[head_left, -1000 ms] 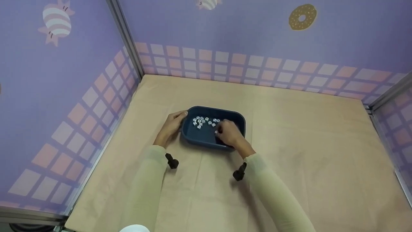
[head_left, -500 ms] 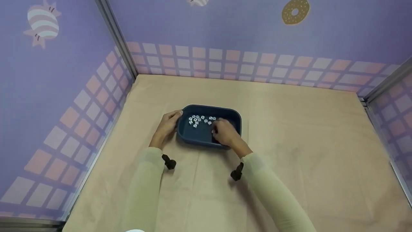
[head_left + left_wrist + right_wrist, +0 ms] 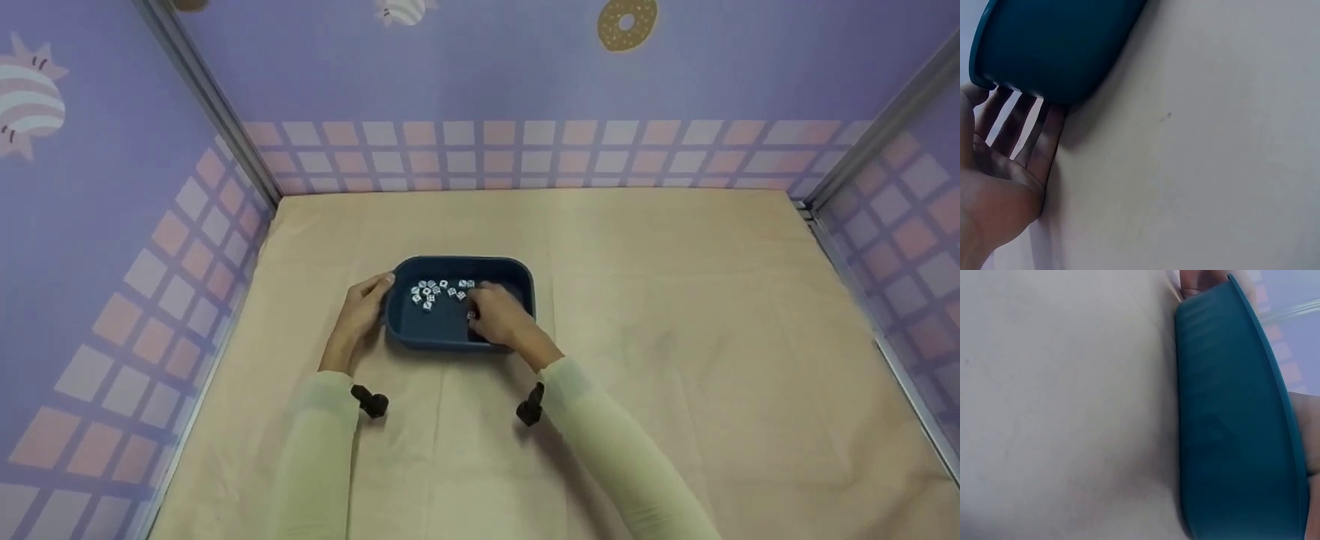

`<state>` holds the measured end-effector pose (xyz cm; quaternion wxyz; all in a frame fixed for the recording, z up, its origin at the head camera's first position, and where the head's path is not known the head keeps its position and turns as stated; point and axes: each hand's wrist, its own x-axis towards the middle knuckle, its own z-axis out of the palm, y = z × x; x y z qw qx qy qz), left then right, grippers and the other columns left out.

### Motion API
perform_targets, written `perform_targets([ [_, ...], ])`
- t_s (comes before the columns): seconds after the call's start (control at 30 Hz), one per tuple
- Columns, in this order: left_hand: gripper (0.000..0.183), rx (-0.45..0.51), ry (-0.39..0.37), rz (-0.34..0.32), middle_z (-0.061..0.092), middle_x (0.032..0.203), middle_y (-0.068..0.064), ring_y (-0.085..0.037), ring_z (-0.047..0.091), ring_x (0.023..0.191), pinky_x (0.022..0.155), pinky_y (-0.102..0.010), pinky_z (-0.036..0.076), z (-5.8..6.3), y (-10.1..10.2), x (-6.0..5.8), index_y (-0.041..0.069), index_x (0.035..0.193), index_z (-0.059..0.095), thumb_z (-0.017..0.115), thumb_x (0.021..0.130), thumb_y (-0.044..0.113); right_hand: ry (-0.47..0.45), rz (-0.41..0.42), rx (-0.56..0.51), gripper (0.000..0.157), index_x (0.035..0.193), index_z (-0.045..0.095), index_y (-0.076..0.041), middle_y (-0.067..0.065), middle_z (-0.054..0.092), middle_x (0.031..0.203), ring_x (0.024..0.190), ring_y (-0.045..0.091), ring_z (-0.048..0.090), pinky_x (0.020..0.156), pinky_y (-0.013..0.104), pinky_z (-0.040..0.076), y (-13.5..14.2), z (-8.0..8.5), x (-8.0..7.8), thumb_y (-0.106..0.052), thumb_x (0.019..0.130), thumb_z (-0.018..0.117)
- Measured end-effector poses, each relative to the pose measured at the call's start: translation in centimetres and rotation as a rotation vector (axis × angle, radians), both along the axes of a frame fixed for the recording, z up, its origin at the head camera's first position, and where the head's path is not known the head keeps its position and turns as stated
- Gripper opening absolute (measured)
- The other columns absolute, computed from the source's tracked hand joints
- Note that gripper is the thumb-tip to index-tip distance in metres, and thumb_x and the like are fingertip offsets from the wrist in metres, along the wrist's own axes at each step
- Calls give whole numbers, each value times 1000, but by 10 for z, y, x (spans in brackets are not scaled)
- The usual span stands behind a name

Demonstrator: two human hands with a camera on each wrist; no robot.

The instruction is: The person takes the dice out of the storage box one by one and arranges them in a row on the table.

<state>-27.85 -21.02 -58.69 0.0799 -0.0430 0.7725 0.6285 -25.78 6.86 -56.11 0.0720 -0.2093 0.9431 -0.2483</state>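
Observation:
A dark blue rectangular tray (image 3: 431,330) rests on the cloth-covered table, with several small white dice (image 3: 427,291) gathered in its back left part. My left hand (image 3: 358,309) holds the tray's left end, thumb at the rim and fingers along the outer wall. In the left wrist view those fingers (image 3: 1041,138) reach under the teal-looking tray wall (image 3: 1044,50). Inside the tray, towards the right, my right hand (image 3: 501,315) points down with bent fingers. A single die (image 3: 471,316) shows at its thumb and index finger, apparently pinched there. The tray wall (image 3: 1230,416) hides the fingertips in the right wrist view.
Beige cloth (image 3: 660,315) covers the table around the tray. Purple panels with pink and white squares (image 3: 480,154) enclose the back and sides, joined by metal posts (image 3: 210,101). A black wrist mount (image 3: 371,403) sticks out from each sleeve.
The head view has shifted, so the tray and hands appear further left. Relative to the tray, both hands and the dice look unchanged.

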Motion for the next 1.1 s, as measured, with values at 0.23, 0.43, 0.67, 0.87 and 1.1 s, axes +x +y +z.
perform_targets([
  [0.23,60,-19,16,1,49,161,-16,-31,40,153,124,-43,30,3,-8,0,3,154,53,56,111,45,19,41,8,7,103,73,-5,7,65,103,94,23,60,87,40,54,-7,2,-3,-6,97,71],
  [0.43,60,29,-24,-16,47,162,-14,-29,39,153,124,-43,30,6,-9,3,4,155,52,56,111,45,3,42,60,10,107,72,-4,7,65,107,97,23,61,90,39,54,-9,1,-2,-9,98,72],
  [0.67,57,97,-66,-22,48,162,-14,-29,40,153,125,-43,29,3,-1,-4,5,155,52,57,111,40,83,51,-14,12,110,67,-4,5,62,102,90,20,59,82,37,54,1,6,-3,-11,100,70],
  [0.87,61,48,-38,-21,51,160,-15,-29,42,151,123,-42,32,0,-1,-6,4,154,54,60,109,45,268,124,-243,14,114,71,-3,6,66,107,96,17,67,84,29,56,21,21,3,-9,101,71],
  [1.1,60,84,-38,-7,53,158,-15,-30,48,147,121,-43,36,2,2,-3,4,154,55,61,109,43,344,47,-422,11,110,73,-1,9,70,101,88,20,69,77,34,58,91,35,8,-5,100,73],
])
